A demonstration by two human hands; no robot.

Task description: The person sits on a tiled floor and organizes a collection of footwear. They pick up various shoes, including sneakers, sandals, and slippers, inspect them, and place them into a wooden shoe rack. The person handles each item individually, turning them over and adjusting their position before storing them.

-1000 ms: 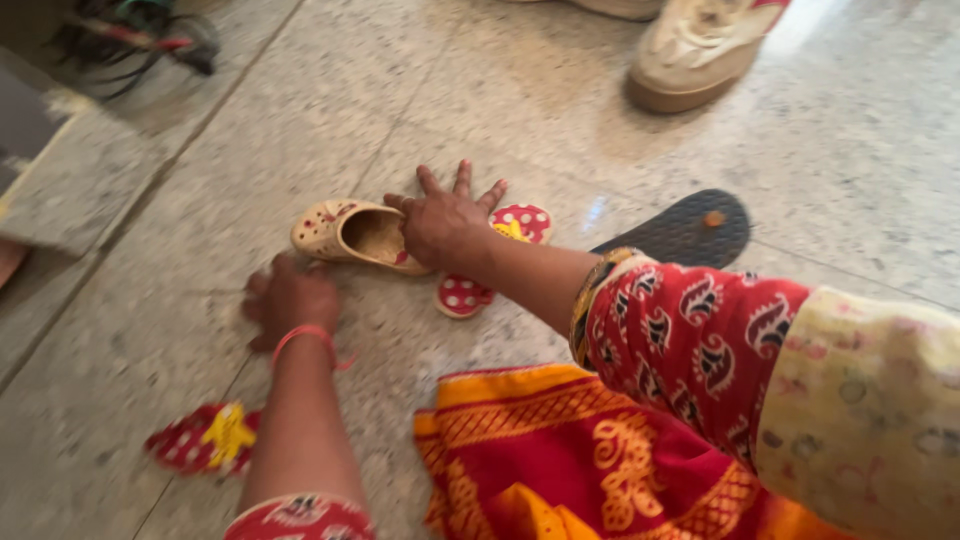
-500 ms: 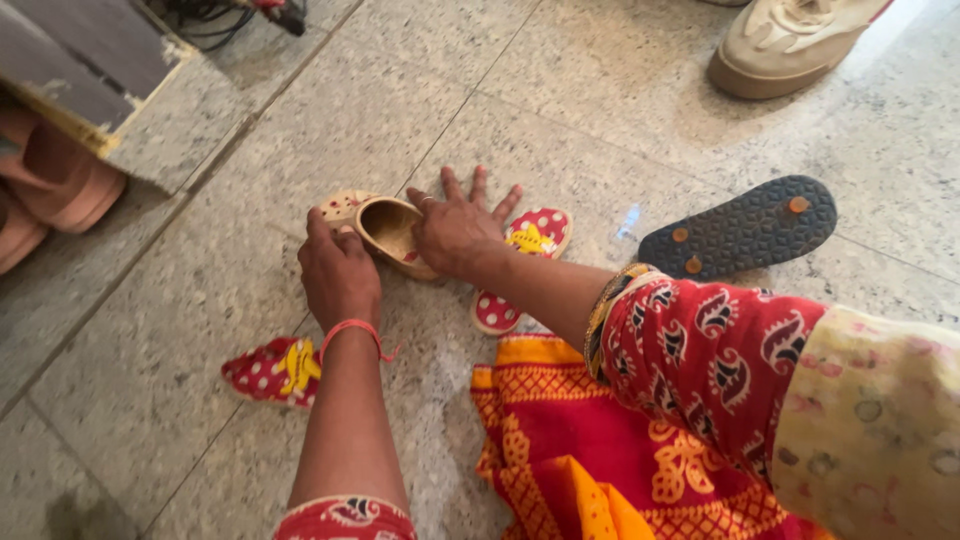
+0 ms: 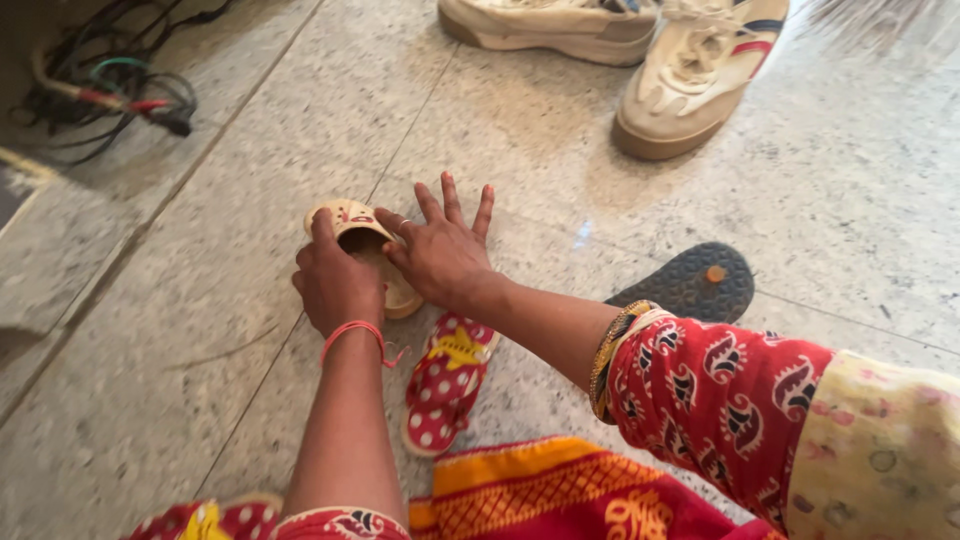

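Observation:
A small beige child's clog (image 3: 352, 228) lies on the speckled stone floor. My left hand (image 3: 335, 280), with an orange thread at the wrist, grips its near side. My right hand (image 3: 440, 250) rests on the clog's right side with the fingers spread, thumb inside its opening. A little red sandal with white dots and a yellow star (image 3: 443, 380) lies just below my right wrist. A second red dotted sandal (image 3: 215, 520) shows at the bottom edge, partly hidden by my left arm.
A dark flip-flop (image 3: 695, 280) lies sole up to the right. Two cream sneakers (image 3: 690, 80) stand at the top. Tangled cables (image 3: 100, 95) lie at the top left. Red and orange cloth (image 3: 590, 500) covers the bottom.
My left hand has closed further round the clog. The red dotted sandal that lay beyond my right hand now lies below my right wrist. The view has swung, bringing both sneakers in.

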